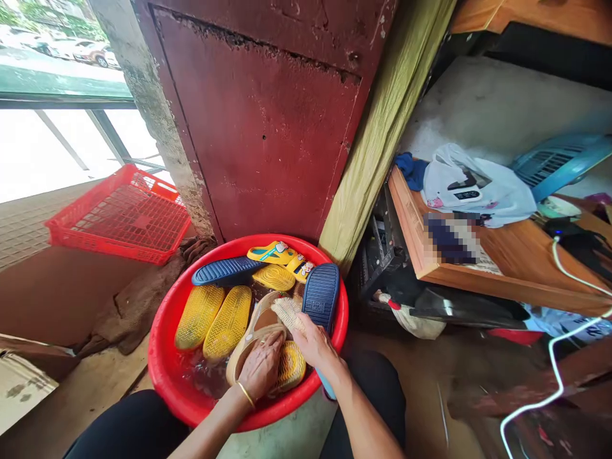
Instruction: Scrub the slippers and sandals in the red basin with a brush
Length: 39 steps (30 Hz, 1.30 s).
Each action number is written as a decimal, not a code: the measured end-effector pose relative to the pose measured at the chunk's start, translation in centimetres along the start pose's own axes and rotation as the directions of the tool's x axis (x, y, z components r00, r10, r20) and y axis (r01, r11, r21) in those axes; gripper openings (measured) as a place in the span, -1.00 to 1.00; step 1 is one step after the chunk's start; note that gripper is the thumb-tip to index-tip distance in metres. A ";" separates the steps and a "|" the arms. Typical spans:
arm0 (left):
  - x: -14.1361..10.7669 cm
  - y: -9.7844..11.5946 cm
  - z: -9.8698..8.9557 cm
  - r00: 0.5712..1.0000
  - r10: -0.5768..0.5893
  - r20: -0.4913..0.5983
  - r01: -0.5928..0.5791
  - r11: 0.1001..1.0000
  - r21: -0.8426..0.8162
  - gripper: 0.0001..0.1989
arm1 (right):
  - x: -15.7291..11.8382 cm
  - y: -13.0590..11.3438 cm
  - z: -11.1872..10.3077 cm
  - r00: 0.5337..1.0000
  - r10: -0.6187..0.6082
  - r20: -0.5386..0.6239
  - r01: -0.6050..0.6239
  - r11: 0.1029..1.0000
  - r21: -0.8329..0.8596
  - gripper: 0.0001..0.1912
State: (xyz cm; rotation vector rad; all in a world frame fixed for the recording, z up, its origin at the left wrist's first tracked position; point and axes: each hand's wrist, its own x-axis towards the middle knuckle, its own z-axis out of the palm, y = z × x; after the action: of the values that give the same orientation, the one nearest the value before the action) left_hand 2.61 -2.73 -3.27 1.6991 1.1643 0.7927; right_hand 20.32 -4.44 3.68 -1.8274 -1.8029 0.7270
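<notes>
In the head view, my left hand (262, 364), with a gold bangle at the wrist, is closed on a beige clog (238, 364). Pale bristles of a scrub brush (285, 310) lie against the clog's front, and my right hand (316, 345) is wrapped round the brush. Its light blue handle end shows below that wrist. Both hands are over a red basin (157, 347) of water. Around the clog float yellow slippers (228, 325), soles up, a navy slipper (321, 296) at the right, another navy sole (224, 271) and yellow sandals (272, 253) with cartoon charms at the back.
Behind the basin stands a dark red door (268, 127), with a yellow-green curtain (377, 153) beside it. A red plastic crate (129, 217) sits at the left. On the right, a wooden table (521, 255) bears a white plastic bag (473, 185); a white cable (557, 370) hangs down.
</notes>
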 end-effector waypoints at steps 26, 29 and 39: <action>0.2 1.8 -0.9 0.773 -0.620 -0.133 0.164 0.398 -0.902 -0.85 | -0.9 -0.5 -0.7 0.976 0.050 0.214 -0.028 0.994 -0.104 -0.38; 0.3 1.6 -1.0 0.761 -0.635 -0.133 0.153 0.374 -0.915 -0.84 | -0.9 -0.8 -0.6 0.971 0.064 0.231 -0.036 0.992 -0.124 -0.36; 0.0 0.5 -1.3 0.659 -0.734 -0.161 0.179 0.362 -0.915 -0.80 | -1.1 -1.7 -0.2 0.968 0.035 0.250 -0.004 0.993 -0.122 -0.31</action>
State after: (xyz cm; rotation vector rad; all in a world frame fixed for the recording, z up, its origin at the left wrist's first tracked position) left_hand 1.66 -2.42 -2.26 0.1894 1.2389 1.2320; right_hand 19.19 -5.53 5.06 -1.9037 -2.0306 0.9111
